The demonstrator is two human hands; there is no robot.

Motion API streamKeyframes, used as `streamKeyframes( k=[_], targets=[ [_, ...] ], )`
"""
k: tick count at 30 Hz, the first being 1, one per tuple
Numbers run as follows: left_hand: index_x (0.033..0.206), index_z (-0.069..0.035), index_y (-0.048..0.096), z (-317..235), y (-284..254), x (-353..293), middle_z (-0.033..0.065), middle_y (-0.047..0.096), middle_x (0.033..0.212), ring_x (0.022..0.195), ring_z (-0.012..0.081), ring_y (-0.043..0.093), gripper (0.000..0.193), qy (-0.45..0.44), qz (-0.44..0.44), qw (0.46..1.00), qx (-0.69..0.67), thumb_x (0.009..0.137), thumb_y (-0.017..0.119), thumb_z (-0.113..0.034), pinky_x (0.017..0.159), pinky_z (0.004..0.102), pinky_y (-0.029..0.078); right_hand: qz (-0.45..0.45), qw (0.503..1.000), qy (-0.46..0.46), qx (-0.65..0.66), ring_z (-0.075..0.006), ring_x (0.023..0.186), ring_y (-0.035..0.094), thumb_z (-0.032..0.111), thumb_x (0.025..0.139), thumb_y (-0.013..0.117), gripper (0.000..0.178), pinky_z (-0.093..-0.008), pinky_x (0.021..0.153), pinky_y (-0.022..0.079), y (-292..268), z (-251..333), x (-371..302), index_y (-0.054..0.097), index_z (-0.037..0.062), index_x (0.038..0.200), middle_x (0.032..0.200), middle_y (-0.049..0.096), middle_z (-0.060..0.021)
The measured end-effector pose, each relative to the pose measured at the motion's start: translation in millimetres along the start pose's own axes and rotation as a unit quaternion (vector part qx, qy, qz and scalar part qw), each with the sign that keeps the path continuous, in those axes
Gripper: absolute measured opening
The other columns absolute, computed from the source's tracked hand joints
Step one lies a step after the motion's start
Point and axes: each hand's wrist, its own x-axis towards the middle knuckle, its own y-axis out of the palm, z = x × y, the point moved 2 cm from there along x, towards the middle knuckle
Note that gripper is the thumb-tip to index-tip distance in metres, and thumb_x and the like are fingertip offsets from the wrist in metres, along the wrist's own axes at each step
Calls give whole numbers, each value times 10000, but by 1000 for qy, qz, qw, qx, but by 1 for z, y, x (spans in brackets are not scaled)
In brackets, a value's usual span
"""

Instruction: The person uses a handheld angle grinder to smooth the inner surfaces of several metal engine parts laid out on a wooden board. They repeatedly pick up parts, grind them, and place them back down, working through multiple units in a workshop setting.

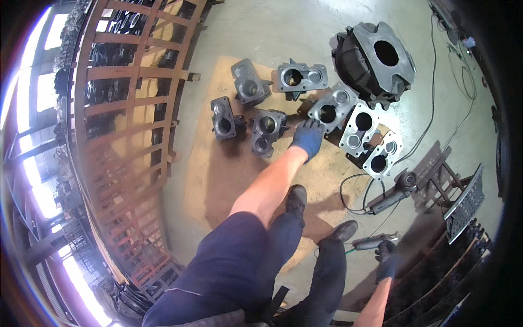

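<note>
Castings [265, 136]: seven (gloved hands [308, 139] [386, 261]: two)

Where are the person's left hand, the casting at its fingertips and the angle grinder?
Left hand [308, 139]: head view, back of the blue glove.
Casting [339, 109]: head view, flat face beside its dark bore.
Angle grinder [388, 201]: head view, middle of its body.

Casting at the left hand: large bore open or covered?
Open. The casting's large bore shows as a dark, uncovered hole; the left hand is at the casting's edge, clear of it.
</note>
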Motion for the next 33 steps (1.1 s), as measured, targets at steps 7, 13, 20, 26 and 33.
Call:
streamKeyframes(
  k=[7,13,20,26,33],
  targets=[
    [1128,-66,666,20,-87,-229,203,667,1091,1036,379,619,376,-72,119,962,-236,778,646,-204,916,461,481,48,999,-12,14,-131,769,636,235,920,676,298,-278,632,518,31,86,-85,637,80,1172,993,674,-38],
    [1144,-54,655,75,-197,-406,182,665,1154,1070,363,630,361,-346,101,896,-260,849,649,-262,934,424,492,94,992,-85,15,-160,760,647,160,858,712,318,-281,649,515,85,208,-126,626,8,1124,966,671,-74],
    [1106,-57,680,58,-343,-342,171,690,1095,1038,352,652,283,-317,-110,893,-300,848,651,-169,907,410,509,187,960,-193,-77,-192,739,638,256,868,677,337,-299,666,509,212,336,-99,651,-29,1046,884,688,-121],
    [1095,-37,666,59,-362,-208,181,665,1114,1066,356,627,315,-156,-171,898,-373,784,672,-88,933,426,496,192,773,-473,-377,-378,1017,647,337,868,639,382,-428,858,516,331,438,-30,648,33,1099,1053,688,-209],
    [1057,-60,665,137,-213,-143,168,671,1048,970,348,635,301,-150,-137,910,-362,762,687,-110,856,436,506,5,676,-504,-539,-345,1024,639,321,705,764,564,-445,842,530,459,529,56,567,81,1177,1095,650,-169]
  ],
)
